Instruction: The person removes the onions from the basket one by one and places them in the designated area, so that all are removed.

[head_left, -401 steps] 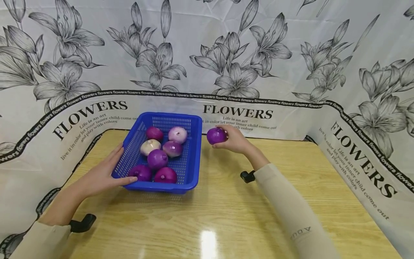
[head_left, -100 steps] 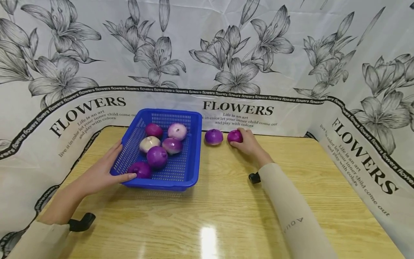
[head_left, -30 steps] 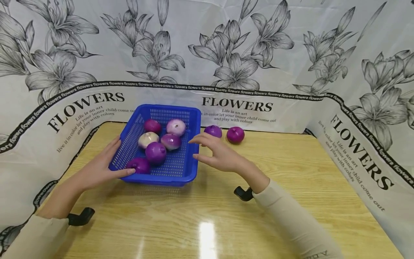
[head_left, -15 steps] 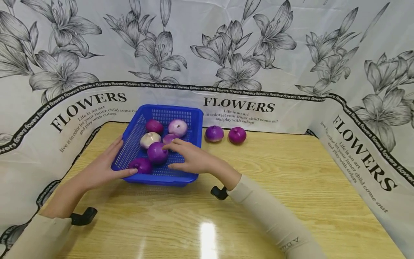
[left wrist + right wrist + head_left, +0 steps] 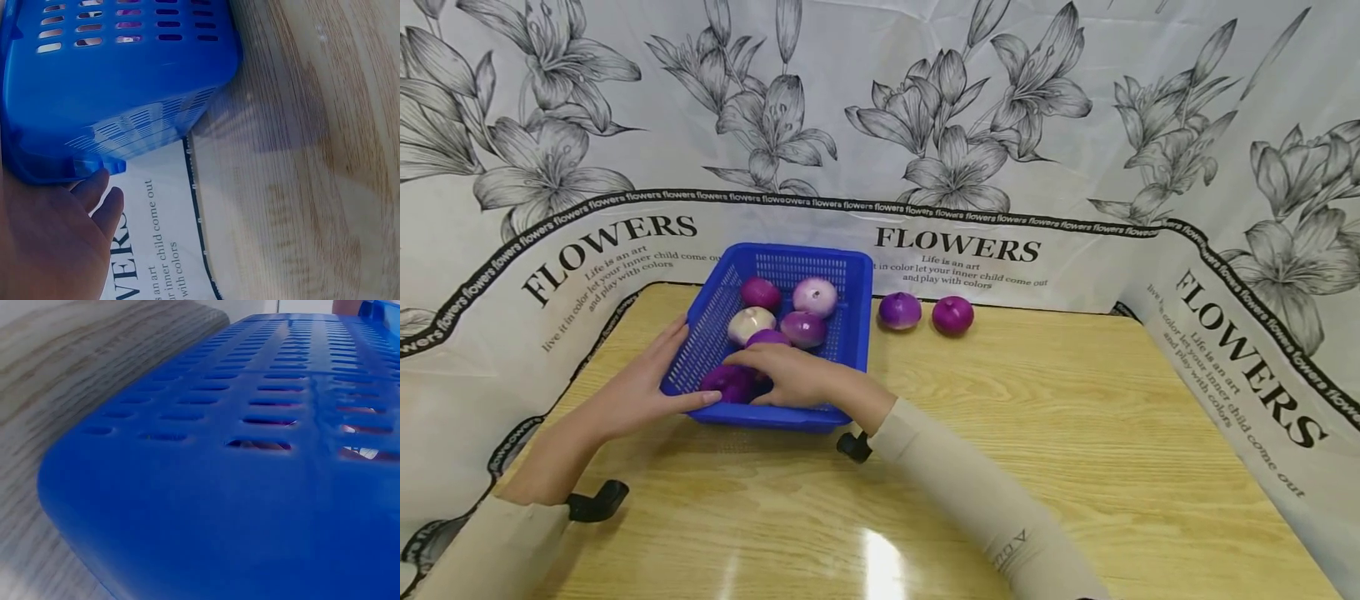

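A blue slotted basket [image 5: 863,308] holds several onions. My left hand [image 5: 640,392] grips its near left corner, thumb over the front rim and fingers along the side; two fingers show under the rim in the left wrist view. My right hand [image 5: 805,379] is inside the basket, its fingers spread over a dark purple onion [image 5: 718,382] in the near left corner. Fingertips are above that onion and the thumb is at its right side. Behind the right hand, another purple onion [image 5: 769,338] is partly covered. Only the basket's blue wall [image 5: 206,506] shows large in the right wrist view.
Further back in the basket lie a white onion [image 5: 751,326], a purple onion [image 5: 803,330], a pale pink onion [image 5: 815,297] and a magenta onion [image 5: 761,294]. Two onions, one purple [image 5: 899,311] and one magenta [image 5: 952,316], stand on the wooden table [image 5: 1075,417] by the flowered cloth [image 5: 820,167].
A purple and a magenta onion have gone from the basket to the table on its right. My right hand has since moved left into the basket. The left hand stays on the corner.
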The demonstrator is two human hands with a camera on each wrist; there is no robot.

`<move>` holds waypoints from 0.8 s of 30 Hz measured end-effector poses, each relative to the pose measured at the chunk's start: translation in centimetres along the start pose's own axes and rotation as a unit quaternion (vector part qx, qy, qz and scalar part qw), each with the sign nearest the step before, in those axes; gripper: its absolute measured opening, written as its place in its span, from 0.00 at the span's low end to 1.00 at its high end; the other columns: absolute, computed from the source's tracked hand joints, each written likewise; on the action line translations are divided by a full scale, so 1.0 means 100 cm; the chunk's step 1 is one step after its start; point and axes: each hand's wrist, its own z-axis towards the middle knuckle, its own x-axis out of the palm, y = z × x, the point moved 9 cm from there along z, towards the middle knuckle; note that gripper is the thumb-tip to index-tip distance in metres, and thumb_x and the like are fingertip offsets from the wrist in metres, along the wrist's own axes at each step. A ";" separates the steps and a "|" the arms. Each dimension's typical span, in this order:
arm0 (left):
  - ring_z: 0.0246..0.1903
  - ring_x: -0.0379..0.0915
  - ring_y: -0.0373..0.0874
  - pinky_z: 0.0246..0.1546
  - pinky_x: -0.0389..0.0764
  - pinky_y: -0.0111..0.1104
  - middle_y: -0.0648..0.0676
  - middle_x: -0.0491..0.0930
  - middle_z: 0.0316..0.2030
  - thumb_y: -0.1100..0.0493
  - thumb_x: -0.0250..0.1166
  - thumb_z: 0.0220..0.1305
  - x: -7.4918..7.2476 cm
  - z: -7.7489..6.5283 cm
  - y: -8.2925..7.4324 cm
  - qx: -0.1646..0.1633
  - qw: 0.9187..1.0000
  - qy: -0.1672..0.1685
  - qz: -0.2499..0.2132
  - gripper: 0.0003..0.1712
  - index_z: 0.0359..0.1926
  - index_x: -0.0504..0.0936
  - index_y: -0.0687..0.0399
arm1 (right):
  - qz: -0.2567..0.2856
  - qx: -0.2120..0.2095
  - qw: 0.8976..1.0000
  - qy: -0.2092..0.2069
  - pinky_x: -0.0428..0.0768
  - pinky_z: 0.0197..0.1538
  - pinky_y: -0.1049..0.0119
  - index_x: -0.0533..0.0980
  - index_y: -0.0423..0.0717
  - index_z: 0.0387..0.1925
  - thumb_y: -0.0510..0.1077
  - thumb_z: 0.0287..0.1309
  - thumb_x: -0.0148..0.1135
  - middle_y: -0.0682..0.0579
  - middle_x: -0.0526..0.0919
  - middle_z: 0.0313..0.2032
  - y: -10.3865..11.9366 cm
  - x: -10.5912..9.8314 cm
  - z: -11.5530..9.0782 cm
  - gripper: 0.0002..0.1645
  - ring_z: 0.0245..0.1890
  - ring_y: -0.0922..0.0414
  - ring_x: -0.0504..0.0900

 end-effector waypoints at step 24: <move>0.77 0.37 0.72 0.67 0.52 0.72 0.60 0.32 0.82 0.38 0.71 0.62 0.001 -0.003 -0.006 0.010 1.000 -0.001 -0.005 0.68 0.82 0.34 0.55 | -0.032 0.041 0.997 0.052 0.70 0.67 0.73 0.66 0.46 0.73 0.48 0.72 0.62 0.49 0.79 0.62 0.000 0.019 0.025 0.33 0.59 0.58 0.78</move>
